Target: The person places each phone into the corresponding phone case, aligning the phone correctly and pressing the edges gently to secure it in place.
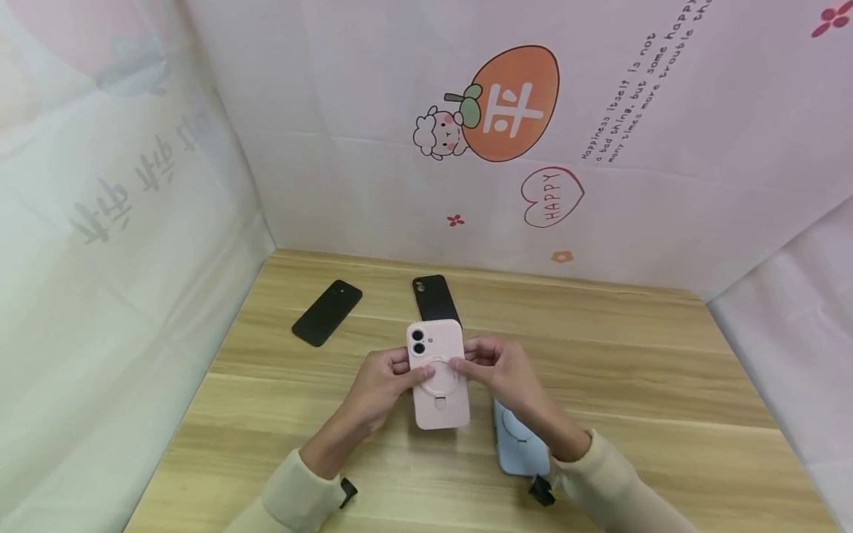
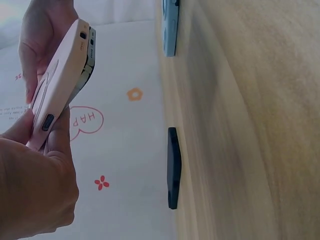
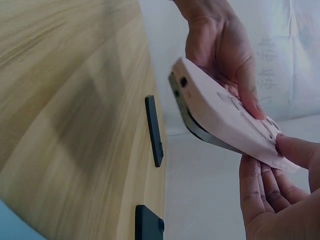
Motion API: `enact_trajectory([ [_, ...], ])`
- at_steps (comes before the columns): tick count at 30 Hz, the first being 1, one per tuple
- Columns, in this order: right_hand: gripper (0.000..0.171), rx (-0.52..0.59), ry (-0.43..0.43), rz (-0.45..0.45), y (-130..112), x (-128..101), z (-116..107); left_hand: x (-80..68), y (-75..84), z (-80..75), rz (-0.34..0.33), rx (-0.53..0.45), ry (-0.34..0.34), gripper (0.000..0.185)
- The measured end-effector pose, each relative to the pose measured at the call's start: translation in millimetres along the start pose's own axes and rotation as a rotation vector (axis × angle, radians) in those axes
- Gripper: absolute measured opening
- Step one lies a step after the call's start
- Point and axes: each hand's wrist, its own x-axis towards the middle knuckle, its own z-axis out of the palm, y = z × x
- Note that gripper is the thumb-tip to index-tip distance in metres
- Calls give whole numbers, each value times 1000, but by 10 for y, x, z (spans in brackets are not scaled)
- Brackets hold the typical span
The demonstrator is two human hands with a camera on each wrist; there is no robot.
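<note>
Pink silicone formed the outer skin of the phone case (image 1: 437, 374), which was held clear of the wooden table (image 1: 633, 385), above the middle of the surface and towards its near edge. The case was gripped from both sides: the left hand (image 1: 380, 385) was curled round its left edge, thumb laid across the back, while the right hand (image 1: 506, 374) pinched the right edge, fingertips at the moulded ring on the back. In the wrist views a dark phone (image 3: 200, 127) was seen seated inside the case — the case being the only container in view — with one corner still proud of the pink rim.

The assembly was judged light and rigid at its core but soft and slightly tacky at the skin, so slippage was considered unlikely. Hold was best taken on the long edges, not on the ring or on the camera cut-out (image 1: 417, 342). The glass face of the phone was judged fragile.

Three further items lay flat on the table: a black phone (image 1: 327, 312) towards the far left corner, a second black phone (image 1: 435, 297) near the middle of the far edge, and a blue case (image 1: 516, 448) near the near edge, partly hidden beneath the right forearm.
</note>
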Motion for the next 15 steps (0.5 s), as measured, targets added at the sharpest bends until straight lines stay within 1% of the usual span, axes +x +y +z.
enact_trajectory([
  [2,20,-13,-8,-1,36,-15,16,11,9,-3,-1,-26,33,34],
  [5,20,-36,-29,-12,89,-40,43,28,14,-5,-10,-93,87,35],
  [8,20,-56,-48,-25,136,-60,63,40,12,-3,-13,-139,120,35],
  [10,20,-67,-51,-34,159,-69,68,38,8,2,-16,-144,125,35],
  [15,18,-88,-64,-56,191,-98,51,16,-6,18,-7,-105,92,36],
])
